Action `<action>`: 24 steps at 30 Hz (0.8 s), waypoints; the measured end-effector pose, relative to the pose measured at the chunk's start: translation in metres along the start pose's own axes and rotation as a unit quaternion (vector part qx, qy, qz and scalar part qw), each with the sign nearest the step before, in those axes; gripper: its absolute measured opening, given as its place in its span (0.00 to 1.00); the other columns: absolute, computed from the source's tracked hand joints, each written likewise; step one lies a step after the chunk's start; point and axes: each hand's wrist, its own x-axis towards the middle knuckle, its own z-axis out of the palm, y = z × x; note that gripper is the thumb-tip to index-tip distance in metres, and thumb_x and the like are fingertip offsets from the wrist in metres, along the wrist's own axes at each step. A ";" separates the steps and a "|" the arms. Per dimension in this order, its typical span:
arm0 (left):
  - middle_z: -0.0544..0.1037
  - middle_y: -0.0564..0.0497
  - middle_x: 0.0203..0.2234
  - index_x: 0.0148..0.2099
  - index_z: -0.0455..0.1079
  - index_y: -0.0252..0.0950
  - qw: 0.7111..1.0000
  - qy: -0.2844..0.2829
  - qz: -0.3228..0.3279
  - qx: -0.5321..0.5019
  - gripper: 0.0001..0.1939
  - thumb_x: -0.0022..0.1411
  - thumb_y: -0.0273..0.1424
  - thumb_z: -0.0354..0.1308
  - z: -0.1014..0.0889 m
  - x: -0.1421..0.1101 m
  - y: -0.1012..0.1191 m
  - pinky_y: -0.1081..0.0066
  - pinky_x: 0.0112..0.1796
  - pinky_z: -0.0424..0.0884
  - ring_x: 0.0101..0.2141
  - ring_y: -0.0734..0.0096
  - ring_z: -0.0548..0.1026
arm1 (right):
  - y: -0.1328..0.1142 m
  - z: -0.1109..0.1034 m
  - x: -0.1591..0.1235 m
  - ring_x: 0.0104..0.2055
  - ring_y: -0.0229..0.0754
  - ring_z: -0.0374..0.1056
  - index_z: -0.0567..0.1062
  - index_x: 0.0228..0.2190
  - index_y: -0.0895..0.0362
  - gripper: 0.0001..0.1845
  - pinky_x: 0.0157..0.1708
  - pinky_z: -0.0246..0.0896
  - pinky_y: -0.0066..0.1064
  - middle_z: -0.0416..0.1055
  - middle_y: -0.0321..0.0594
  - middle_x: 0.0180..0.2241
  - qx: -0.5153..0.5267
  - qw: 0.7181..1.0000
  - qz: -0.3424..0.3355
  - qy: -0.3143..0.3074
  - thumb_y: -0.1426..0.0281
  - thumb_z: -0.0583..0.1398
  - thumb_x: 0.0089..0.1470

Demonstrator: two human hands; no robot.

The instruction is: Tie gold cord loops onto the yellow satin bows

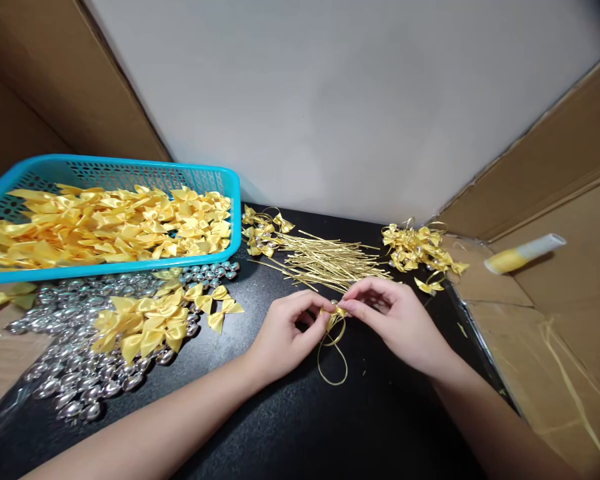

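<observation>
My left hand (pixel 295 327) pinches a small yellow ribbon bow (pixel 336 325) between thumb and fingertips. From the other side my right hand (pixel 393 320) closes its thumb and forefinger at the top of the same bow, where a bit of silver shows. A loop of thin gold cord (pixel 333 383) hangs below the fingers over the black table. Just behind the hands lies a heap of cut gold cords (pixel 325 260). What exactly sits between the right fingertips is too small to make out.
A blue basket (pixel 235 220) full of yellow bows stands at left. Silver beads (pixel 90 380), with loose bows (pixel 150 323) on top, spread before it. Finished-looking corded bows (pixel 420 247) pile at right; more (pixel 263 233) lie beside the basket. Cardboard walls (pixel 555 167) flank the black table (pixel 280 433).
</observation>
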 end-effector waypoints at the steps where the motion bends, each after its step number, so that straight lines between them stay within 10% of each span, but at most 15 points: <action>1: 0.79 0.49 0.30 0.37 0.75 0.34 1.000 0.000 0.002 0.001 0.06 0.61 0.26 0.56 0.000 0.000 0.001 0.75 0.28 0.71 0.29 0.73 0.76 | 0.001 0.001 0.000 0.29 0.36 0.68 0.76 0.29 0.57 0.05 0.33 0.65 0.29 0.73 0.35 0.27 0.005 1.000 0.003 0.005 0.67 0.64 0.51; 16: 0.80 0.48 0.31 0.35 0.75 0.34 1.000 0.017 -0.017 -0.010 0.02 0.57 0.25 0.61 0.002 -0.001 -0.003 0.74 0.29 0.78 0.29 0.72 0.78 | 0.001 0.004 -0.001 0.32 0.39 0.75 0.72 0.35 0.54 0.10 0.36 0.74 0.32 0.76 0.37 0.30 0.036 0.993 -0.072 0.085 0.72 0.66 0.49; 24: 0.81 0.47 0.34 0.40 0.72 0.34 0.968 0.000 0.177 0.181 0.08 0.60 0.21 0.55 -0.023 0.012 0.033 0.71 0.36 0.77 0.34 0.69 0.79 | -0.013 0.004 -0.011 0.32 0.38 0.75 0.72 0.35 0.53 0.12 0.38 0.74 0.31 0.76 0.34 0.29 0.067 0.985 -0.117 0.110 0.73 0.67 0.48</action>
